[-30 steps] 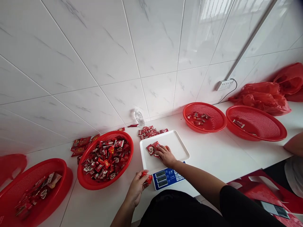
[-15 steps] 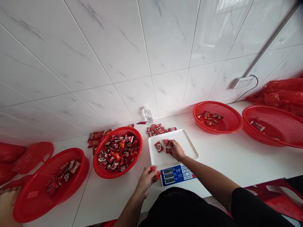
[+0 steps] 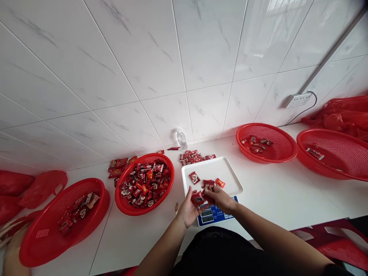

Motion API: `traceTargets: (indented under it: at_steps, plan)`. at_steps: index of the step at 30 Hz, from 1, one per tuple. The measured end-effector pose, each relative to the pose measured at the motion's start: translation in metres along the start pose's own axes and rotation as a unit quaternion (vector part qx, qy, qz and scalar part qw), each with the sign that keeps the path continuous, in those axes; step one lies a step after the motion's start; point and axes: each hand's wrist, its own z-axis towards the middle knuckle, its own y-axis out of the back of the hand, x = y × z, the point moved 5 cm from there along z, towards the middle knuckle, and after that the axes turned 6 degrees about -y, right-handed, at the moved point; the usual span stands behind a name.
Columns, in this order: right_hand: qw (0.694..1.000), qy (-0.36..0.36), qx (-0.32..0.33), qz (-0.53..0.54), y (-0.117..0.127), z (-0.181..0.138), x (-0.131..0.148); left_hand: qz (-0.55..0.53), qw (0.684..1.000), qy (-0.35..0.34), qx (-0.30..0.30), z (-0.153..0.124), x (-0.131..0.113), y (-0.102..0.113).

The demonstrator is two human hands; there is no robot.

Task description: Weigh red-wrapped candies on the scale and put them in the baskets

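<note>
My left hand [image 3: 189,207] and my right hand [image 3: 217,198] meet over the near edge of a white tray [image 3: 227,172] that sits on a blue digital scale [image 3: 212,215]. The left palm faces up with red candy packets [image 3: 198,197] in it. My right hand's fingers pinch red packets at the same spot. Three loose red packets [image 3: 194,177] lie on the tray. A red basket [image 3: 144,183] heaped with red candy packets stands just left of the tray.
A red basket [image 3: 61,218] with few packets is at the far left, two more red baskets [image 3: 266,142] at the right. Loose packets [image 3: 195,156] and a water bottle [image 3: 181,140] lie by the tiled wall. Red plastic bags [image 3: 342,115] sit at far right, a socket strip [image 3: 297,100] on the wall.
My left hand moved right from the counter edge to the tray and turned palm up. My right hand drew back from the tray's middle to meet it, carrying packets.
</note>
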Motion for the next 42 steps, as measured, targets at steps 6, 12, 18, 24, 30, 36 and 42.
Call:
traceTargets:
  at_steps: [6,12,18,24,30,36,42]
  plan:
    - [0.996,-0.038,0.073,-0.024,-0.010,-0.027,-0.015,0.035,0.999,0.036,0.021,0.007,0.017,0.001]
    - [0.992,-0.011,0.016,-0.124,0.001,-0.025,-0.006,0.034,0.997,0.069,0.026,0.004,0.024,0.006]
    - [0.923,0.072,0.038,-0.376,-0.013,-0.028,-0.002,0.057,0.993,0.037,0.096,0.000,0.022,-0.008]
    - [0.929,0.062,-0.016,-0.363,0.013,-0.010,-0.011,0.045,0.998,0.039,-0.019,0.006,0.017,0.012]
    - [0.859,0.087,-0.186,-0.469,0.054,0.013,-0.004,0.015,0.997,0.042,-0.065,0.001,0.006,0.027]
    - [0.746,0.125,-0.187,-0.627,0.042,0.029,-0.012,-0.001,0.996,0.032,-0.079,0.000,0.007,0.031]
    - [0.759,0.153,-0.109,-0.623,0.032,0.040,-0.010,-0.008,0.995,0.035,-0.092,-0.005,0.008,0.033]
